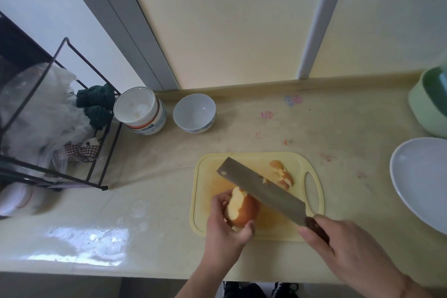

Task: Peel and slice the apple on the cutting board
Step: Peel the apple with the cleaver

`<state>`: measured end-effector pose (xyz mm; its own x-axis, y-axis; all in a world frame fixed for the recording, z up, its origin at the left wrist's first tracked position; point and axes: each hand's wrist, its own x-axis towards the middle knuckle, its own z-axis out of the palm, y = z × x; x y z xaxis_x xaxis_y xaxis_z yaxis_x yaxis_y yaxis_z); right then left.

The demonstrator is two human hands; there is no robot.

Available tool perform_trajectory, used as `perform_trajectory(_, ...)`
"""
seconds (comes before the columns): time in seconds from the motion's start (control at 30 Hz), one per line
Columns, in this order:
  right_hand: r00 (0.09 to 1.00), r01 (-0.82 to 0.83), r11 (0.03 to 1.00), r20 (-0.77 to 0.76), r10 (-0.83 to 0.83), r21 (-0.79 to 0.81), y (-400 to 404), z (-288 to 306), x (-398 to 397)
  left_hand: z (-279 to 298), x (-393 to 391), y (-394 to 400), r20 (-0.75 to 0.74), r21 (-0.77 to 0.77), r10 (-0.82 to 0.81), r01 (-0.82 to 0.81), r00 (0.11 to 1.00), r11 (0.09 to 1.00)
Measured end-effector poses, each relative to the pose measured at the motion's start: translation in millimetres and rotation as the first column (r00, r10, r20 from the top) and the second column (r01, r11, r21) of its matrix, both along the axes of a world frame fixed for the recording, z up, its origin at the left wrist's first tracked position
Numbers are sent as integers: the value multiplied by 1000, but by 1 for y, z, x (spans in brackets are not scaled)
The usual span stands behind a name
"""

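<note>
We are holding the apple just above the near left part of the yellow cutting board, with our left hand cupping it from below and its fingers curling around the fruit. Part of the skin is already off, showing pale flesh. Our right hand is gripping the dark handle of the cleaver, whose broad blade is slanting across the board and touching the apple's top. Peel scraps are lying on the board's far side. On the surface behind, a white bowl is sitting empty beside a stack of bowls.
</note>
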<state>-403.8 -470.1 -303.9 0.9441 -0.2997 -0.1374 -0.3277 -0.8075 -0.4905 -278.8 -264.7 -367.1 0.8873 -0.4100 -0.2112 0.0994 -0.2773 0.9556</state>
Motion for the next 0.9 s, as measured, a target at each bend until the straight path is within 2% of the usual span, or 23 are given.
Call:
perform_trajectory(0.1,997,-56,998,-58,58,26,12,6,-8,-5,7,0,-187,-83,41,-57,982,995)
perform_trajectory(0.17,995,-69,998,-79,68,-9,19,8,-7,0,10,-3,-262,-160,-13,-30,965,987)
perform_trajectory(0.2,994,-75,997,-87,72,-33,22,9,-5,4,11,-5,-245,-182,-40,-6,969,983)
perform_trajectory(0.27,985,-127,989,-129,117,-77,24,11,-4,11,13,-9,-133,-121,-58,42,989,992)
perform_trajectory(0.33,989,-140,971,-67,130,-191,25,14,-5,12,15,-11,-11,-9,-62,61,998,998)
perform_trajectory(0.4,989,-149,954,-18,149,-259,24,15,-5,5,14,-9,49,45,-44,42,998,998)
perform_trajectory(0.6,979,-136,939,103,177,-317,25,12,-6,18,7,-11,177,-108,30,-11,984,994)
perform_trajectory(0.77,971,-139,940,143,191,-311,25,10,-6,18,8,-13,208,-131,66,-39,976,991)
perform_trajectory(0.83,973,-140,947,136,186,-291,26,9,-6,19,8,-11,250,-123,19,12,968,992)
perform_trajectory(0.9,989,-120,964,53,136,-238,24,10,-2,16,5,-8,250,-97,-19,44,968,994)
